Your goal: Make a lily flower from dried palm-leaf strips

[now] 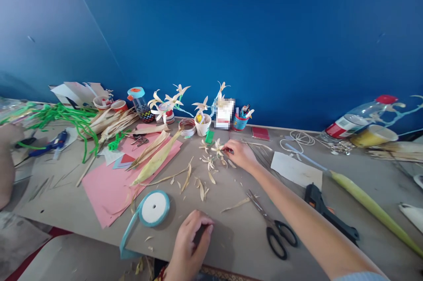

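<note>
My right hand (238,153) reaches to the middle of the table. Its fingers are closed in a pinch at the edge of a small pale corn-husk flower (218,148); the fingertips are partly hidden. More husk flowers (209,163) and loose petals (212,178) lie beside it. My left hand (193,239) rests near the front edge with its fingers curled towards the thumb, and nothing shows in it. A roll of light blue ribbon (154,208) lies to its left. Black-handled scissors (272,226) lie open under my right forearm.
Pink paper sheets (99,188) and corn husks (158,157) spread to the left. Along the wall stand a white cup (202,126), a pen cup (241,121) and made-up flowers (173,100). A glue gun (330,215) lies right. Another person's arm (5,166) is at far left.
</note>
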